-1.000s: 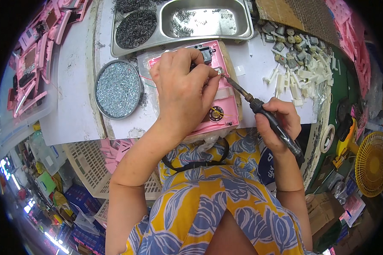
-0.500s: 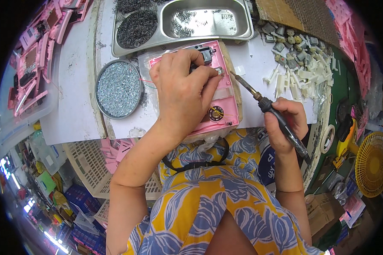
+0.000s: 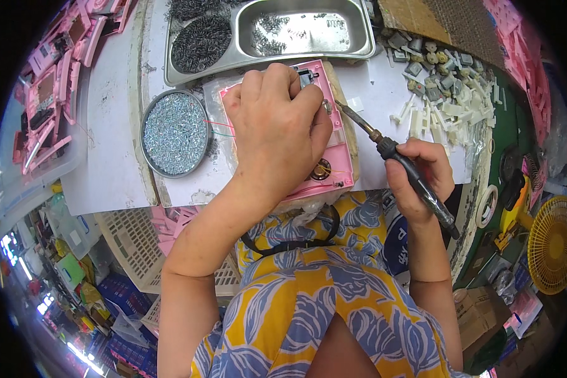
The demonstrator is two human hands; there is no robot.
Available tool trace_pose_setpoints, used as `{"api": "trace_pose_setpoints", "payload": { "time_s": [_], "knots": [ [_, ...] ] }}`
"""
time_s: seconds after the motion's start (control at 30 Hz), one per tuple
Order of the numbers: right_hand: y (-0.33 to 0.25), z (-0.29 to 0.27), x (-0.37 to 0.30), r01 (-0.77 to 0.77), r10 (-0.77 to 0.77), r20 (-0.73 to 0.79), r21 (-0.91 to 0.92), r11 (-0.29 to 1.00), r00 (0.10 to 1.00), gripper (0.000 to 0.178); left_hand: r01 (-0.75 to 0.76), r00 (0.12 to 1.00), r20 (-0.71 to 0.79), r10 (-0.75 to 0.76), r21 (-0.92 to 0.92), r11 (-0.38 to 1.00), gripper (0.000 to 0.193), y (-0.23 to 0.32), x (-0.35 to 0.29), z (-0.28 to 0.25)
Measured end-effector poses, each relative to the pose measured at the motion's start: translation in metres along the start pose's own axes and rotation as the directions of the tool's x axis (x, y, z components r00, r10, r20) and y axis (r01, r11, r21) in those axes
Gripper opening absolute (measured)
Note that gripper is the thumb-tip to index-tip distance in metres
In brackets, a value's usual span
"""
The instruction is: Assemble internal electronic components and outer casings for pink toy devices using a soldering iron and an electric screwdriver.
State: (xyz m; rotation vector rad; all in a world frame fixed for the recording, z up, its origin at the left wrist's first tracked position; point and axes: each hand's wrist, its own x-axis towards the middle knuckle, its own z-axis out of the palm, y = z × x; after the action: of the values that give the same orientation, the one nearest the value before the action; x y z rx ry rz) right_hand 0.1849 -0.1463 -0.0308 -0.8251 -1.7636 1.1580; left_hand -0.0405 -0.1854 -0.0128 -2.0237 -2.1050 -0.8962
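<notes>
Left hand (image 3: 277, 126) pressed flat over pink casing (image 3: 334, 157) at table edge, steadying it; right hand (image 3: 419, 179) fisted around soldering iron (image 3: 390, 154), tip angled toward casing's upper corner.

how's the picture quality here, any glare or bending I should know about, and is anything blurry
Head view: fisheye bending curves the white table edge and leaves black corners; bright glare washes the steel tray; the round tin of shiny bits sparkles. The left hand on the pink casing and the right hand with the soldering iron look sharp; the rim clutter goes soft.
</notes>
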Motion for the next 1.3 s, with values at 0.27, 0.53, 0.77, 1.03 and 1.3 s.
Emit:
{"api": "trace_pose_setpoints", "payload": {
  "time_s": [0.27, 0.53, 0.77, 1.03, 1.3],
  "knots": [
    [0.008, 0.006, 0.006, 0.062, -0.062, 0.018, -0.009, 0.998, 0.998, 0.029, -0.001, 1.000, 0.009, 0.001, 0.027, 1.000, 0.011, 0.000, 0.000, 0.001],
    [0.011, 0.011, 0.009, 0.191, -0.185, 0.071, -0.084, 0.978, 0.980, 0.027, -0.012, 1.000, 0.015, 0.012, 0.059, 0.998, 0.011, 0.002, 0.000, 0.002],
    [0.015, -0.004, 0.000, 0.252, -0.251, 0.019, -0.068, 0.965, 0.968, 0.029, -0.020, 1.000, 0.015, 0.019, 0.071, 0.997, 0.011, 0.002, 0.000, 0.004],
    [0.009, -0.002, 0.002, 0.201, -0.200, 0.021, -0.047, 0.978, 0.979, 0.029, -0.032, 0.999, 0.020, 0.031, 0.085, 0.996, 0.011, 0.002, 0.000, 0.002],
    [0.013, 0.008, 0.012, 0.288, -0.275, 0.110, -0.130, 0.949, 0.955, 0.029, -0.029, 0.999, 0.024, 0.027, 0.077, 0.997, 0.011, 0.003, 0.000, 0.001]
  ]
}}
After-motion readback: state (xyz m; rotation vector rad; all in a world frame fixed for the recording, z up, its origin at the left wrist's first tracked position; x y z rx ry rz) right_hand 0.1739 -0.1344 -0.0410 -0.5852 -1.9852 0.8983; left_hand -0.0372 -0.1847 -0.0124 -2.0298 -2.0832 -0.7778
